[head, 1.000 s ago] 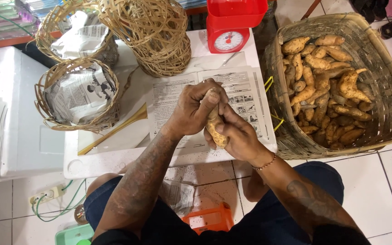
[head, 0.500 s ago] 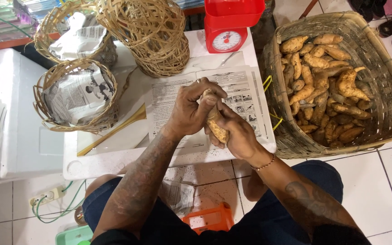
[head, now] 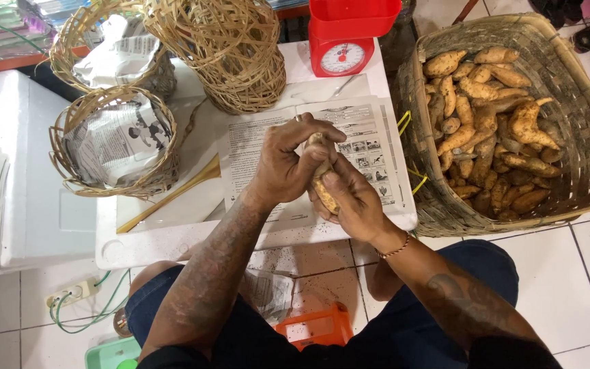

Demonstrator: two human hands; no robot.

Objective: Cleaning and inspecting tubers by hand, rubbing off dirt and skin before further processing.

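Holding a single sweet potato (head: 324, 193) between both hands over the newspaper sheet (head: 370, 147) on the white desk (head: 172, 239), I judge myself to be in the middle of working its surface, rubbing or picking at the skin rather than setting it down. My left hand (head: 288, 164) is closed over the upper end of the tuber, fingers (head: 319, 133) curled across the top with the thumb pressing in from the side. My right hand (head: 353, 198) cups the lower end from beneath, its fingers wrapped shut around the root so that only an orange strip of it shows between my palms. Both forearms angle inward from my knees and meet above the desk's near edge, wrists bent toward each other. Whatever comes next, I reckon it calls for a firm hold from below while the upper hand turns or works along the skin, taking care the root does not slip. To my right a big woven basket (head: 585, 116) holds a heap of more sweet potatoes (head: 486, 130), well apart from my hands. Ahead stands a red kitchen scale (head: 346, 41), and to my left are smaller wicker baskets (head: 114, 147) lined with newsprint, one of them beside an empty upturned one (head: 223, 51).
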